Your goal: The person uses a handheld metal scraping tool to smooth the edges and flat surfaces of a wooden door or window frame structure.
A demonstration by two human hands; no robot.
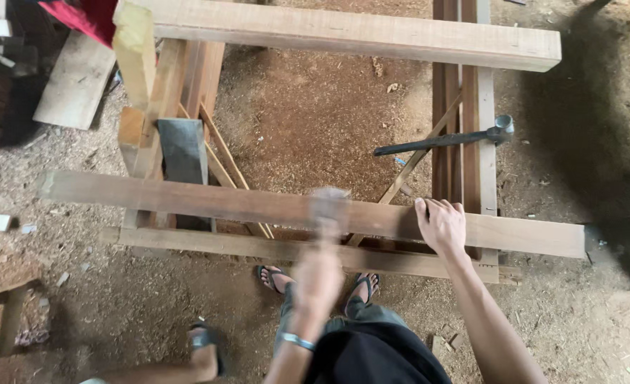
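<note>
The long wooden beam (208,203) lies crosswise in front of me, resting across the frame of two wooden trestles (464,107) so it sits up off the ground where I can work on its top face. A second, thicker beam (357,34) lies parallel farther away on the same supports.

My left hand (316,274) is wrapped closed around the handle of a hammer (329,206), and both are blurred with motion; the head is right over the middle of the near beam. I cannot tell what the head meets, since the blur hides that spot. A metal bangle (297,341) sits on that wrist.

My right hand (440,224) rests on the same beam further along to the right, fingers spread flat over its top and far edge, thumb toward me. It grips nothing; it presses down, which I judge is there to keep the beam from jumping or sliding while it is struck.

I stand close against the beam, my sandalled feet (361,284) just under its near edge, so both arms reach it without stretching.

Beyond my right hand a dark metal rod with a rounded head (443,141) lies across the right trestle, apart from both hands. A grey metal block (182,149) sits by the left trestle. Another person's sandalled foot (205,345) shows at lower left. The ground is earth strewn with sawdust and wood chips (315,121).
</note>
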